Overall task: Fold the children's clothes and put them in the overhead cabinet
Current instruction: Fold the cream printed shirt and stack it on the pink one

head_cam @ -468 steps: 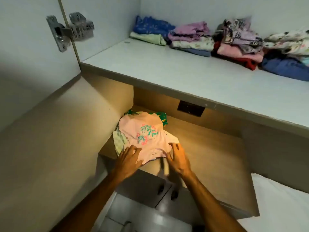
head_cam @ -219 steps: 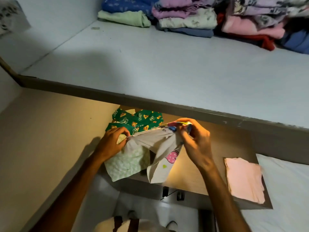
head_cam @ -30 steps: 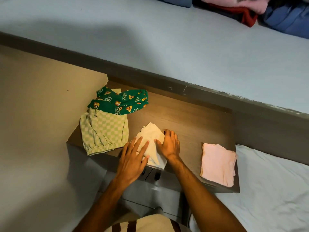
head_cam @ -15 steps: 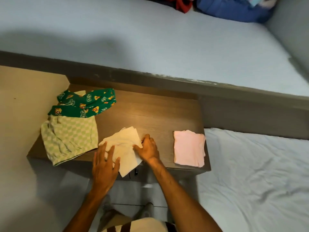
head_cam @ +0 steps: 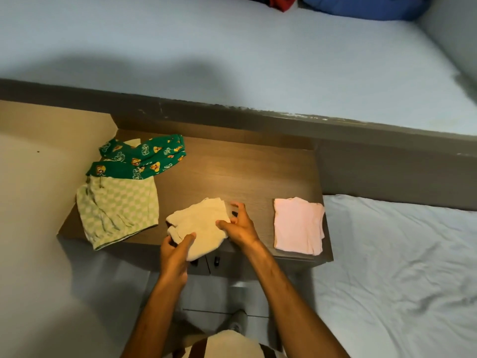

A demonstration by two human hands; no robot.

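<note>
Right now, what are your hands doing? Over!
Left hand grips the folded cream garment; right hand at its right edge, grip unclear. Pink garment folded alongside. Green checked shorts, printed green garment unfolded.

Centre: brown wooden tabletop (head_cam: 245,171). Directly below its front edge: cupboard doors carrying two small dark handles (head_cam: 216,260). Lower centre: pale floor (head_cam: 219,295). Right and lower right: bed under a wrinkled white sheet (head_cam: 400,267), just beside the tabletop. Left: plain beige wall (head_cam: 38,202).

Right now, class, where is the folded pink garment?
Head view: the pink garment lies at the right end of the tabletop, next to the bed.
</note>
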